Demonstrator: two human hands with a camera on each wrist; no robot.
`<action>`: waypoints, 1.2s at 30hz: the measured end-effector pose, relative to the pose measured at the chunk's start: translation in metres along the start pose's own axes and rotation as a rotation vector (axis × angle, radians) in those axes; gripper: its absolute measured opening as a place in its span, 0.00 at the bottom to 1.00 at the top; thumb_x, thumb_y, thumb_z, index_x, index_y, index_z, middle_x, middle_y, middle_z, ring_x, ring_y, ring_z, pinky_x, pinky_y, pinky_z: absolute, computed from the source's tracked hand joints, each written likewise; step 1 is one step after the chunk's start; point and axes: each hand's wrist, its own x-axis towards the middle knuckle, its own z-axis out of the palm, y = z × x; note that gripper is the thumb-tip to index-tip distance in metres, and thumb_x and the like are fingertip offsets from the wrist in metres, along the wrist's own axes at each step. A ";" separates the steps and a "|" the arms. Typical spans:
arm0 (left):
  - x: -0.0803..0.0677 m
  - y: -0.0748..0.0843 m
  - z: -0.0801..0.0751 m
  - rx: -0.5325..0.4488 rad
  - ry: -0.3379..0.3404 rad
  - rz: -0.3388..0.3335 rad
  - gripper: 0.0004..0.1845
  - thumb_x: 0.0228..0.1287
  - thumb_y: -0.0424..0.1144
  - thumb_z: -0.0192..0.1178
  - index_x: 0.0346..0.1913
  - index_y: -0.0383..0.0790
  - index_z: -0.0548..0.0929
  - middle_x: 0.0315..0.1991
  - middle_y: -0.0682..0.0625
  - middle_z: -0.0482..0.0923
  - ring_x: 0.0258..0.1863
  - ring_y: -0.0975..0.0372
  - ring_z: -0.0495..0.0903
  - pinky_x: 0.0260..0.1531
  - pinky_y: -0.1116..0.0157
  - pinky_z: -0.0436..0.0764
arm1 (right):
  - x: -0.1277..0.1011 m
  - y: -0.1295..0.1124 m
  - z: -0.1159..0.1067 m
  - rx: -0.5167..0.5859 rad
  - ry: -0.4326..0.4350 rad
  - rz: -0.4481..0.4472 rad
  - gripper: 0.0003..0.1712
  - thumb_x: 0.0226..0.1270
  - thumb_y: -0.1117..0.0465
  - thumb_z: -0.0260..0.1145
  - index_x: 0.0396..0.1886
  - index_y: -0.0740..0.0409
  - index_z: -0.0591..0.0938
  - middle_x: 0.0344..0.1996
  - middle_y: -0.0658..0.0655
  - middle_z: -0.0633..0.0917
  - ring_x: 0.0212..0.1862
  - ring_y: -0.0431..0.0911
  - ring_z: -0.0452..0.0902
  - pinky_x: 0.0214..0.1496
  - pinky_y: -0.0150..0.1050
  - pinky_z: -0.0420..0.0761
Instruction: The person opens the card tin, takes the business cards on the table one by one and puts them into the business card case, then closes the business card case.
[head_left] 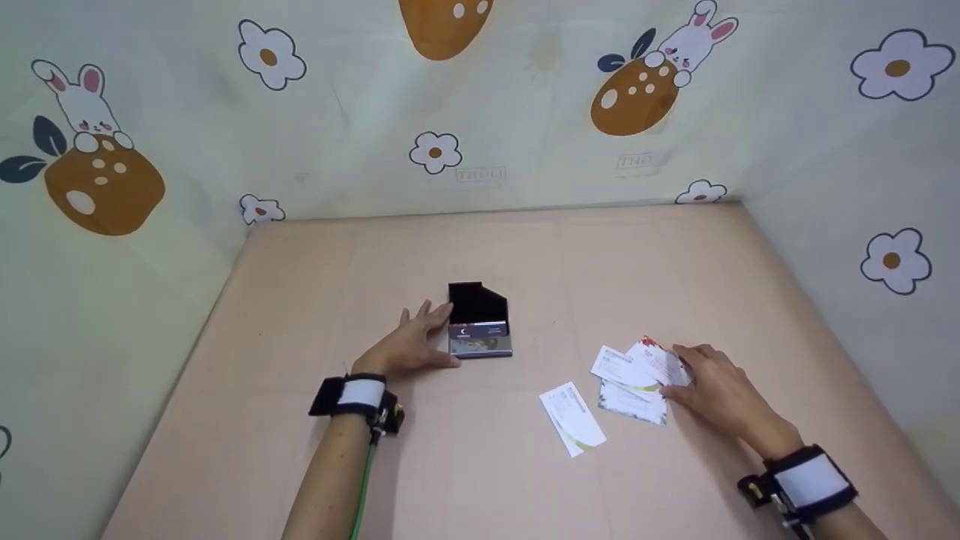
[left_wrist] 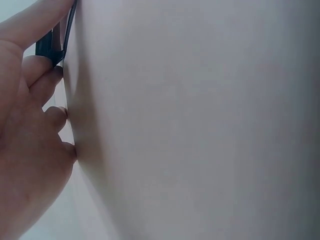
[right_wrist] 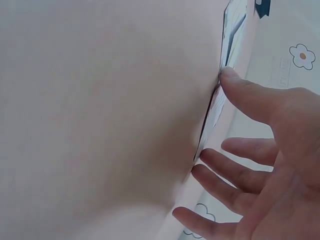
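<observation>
A black card holder [head_left: 480,321] stands open on the beige table [head_left: 487,247] with several cards in its front slot. My left hand [head_left: 427,337] lies flat on the table against the holder's left side, fingers straight. In the left wrist view the left hand [left_wrist: 30,125] has its fingertips on the table, and a dark edge of the holder [left_wrist: 50,45] shows by them. My right hand [head_left: 697,379] rests with spread fingers on a loose pile of business cards [head_left: 634,371]. In the right wrist view the thumb [right_wrist: 240,87] presses on the pile's edge [right_wrist: 212,112].
One white and green card [head_left: 574,418] lies alone in front of the pile, between the two hands. Patterned cloth walls [head_left: 480,112] close the table in at the back and on both sides.
</observation>
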 end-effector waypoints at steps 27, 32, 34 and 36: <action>0.000 0.001 -0.001 -0.009 -0.007 -0.021 0.54 0.57 0.51 0.73 0.80 0.46 0.51 0.82 0.50 0.47 0.83 0.52 0.31 0.80 0.49 0.25 | 0.012 0.003 -0.002 0.063 -0.029 0.079 0.37 0.52 0.56 0.78 0.58 0.75 0.79 0.51 0.75 0.80 0.45 0.60 0.81 0.43 0.54 0.80; -0.001 0.000 0.000 -0.016 -0.005 -0.015 0.55 0.56 0.50 0.73 0.80 0.45 0.51 0.82 0.49 0.47 0.83 0.51 0.31 0.79 0.49 0.24 | 0.011 0.002 0.001 0.059 0.003 0.074 0.36 0.51 0.57 0.78 0.56 0.74 0.80 0.50 0.75 0.81 0.46 0.63 0.81 0.44 0.59 0.80; -0.001 -0.001 0.001 -0.015 -0.006 -0.015 0.55 0.56 0.50 0.73 0.80 0.45 0.51 0.82 0.50 0.47 0.83 0.51 0.31 0.80 0.49 0.24 | 0.011 0.002 0.002 0.062 0.013 0.071 0.36 0.51 0.57 0.78 0.56 0.74 0.80 0.50 0.75 0.81 0.46 0.64 0.81 0.44 0.59 0.79; -0.001 -0.001 0.001 -0.018 -0.005 -0.013 0.55 0.55 0.50 0.74 0.80 0.45 0.51 0.82 0.49 0.47 0.83 0.51 0.32 0.80 0.48 0.25 | 0.010 0.003 0.003 0.061 0.027 0.059 0.36 0.50 0.57 0.78 0.56 0.74 0.81 0.49 0.75 0.82 0.45 0.63 0.82 0.44 0.59 0.79</action>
